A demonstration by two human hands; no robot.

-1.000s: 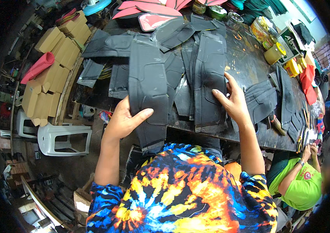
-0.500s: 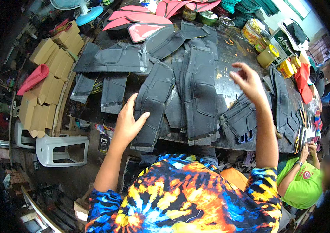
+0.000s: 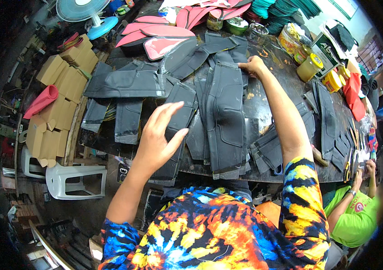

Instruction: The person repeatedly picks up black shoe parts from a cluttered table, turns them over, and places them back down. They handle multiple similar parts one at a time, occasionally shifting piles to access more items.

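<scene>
A long black stitched fabric panel (image 3: 226,117) lies lengthwise before me on the dark table, over other pieces like it. At its far right corner, my right hand (image 3: 254,67) is closed in a pinch, thumb and fingertips on the edge. My left hand (image 3: 159,137) is open, fingers stretched and thumb apart, over a narrower black panel (image 3: 181,105) to the left; whether it touches that panel I cannot tell. Another black panel (image 3: 126,83) lies crosswise at the far left, over more dark pieces.
Pink padded pieces (image 3: 169,30) are piled at the back. Yellow-lidded jars (image 3: 310,67) stand at the right, beyond more black panels (image 3: 324,112). Scissors (image 3: 347,168) lie near a co-worker in a green shirt (image 3: 352,211). Cardboard boxes (image 3: 61,90) and a white stool (image 3: 76,180) are on the left.
My right hand has moved away from me and left, from above the table to the long panel's far corner. My left hand has shifted slightly right. The view has shifted a little.
</scene>
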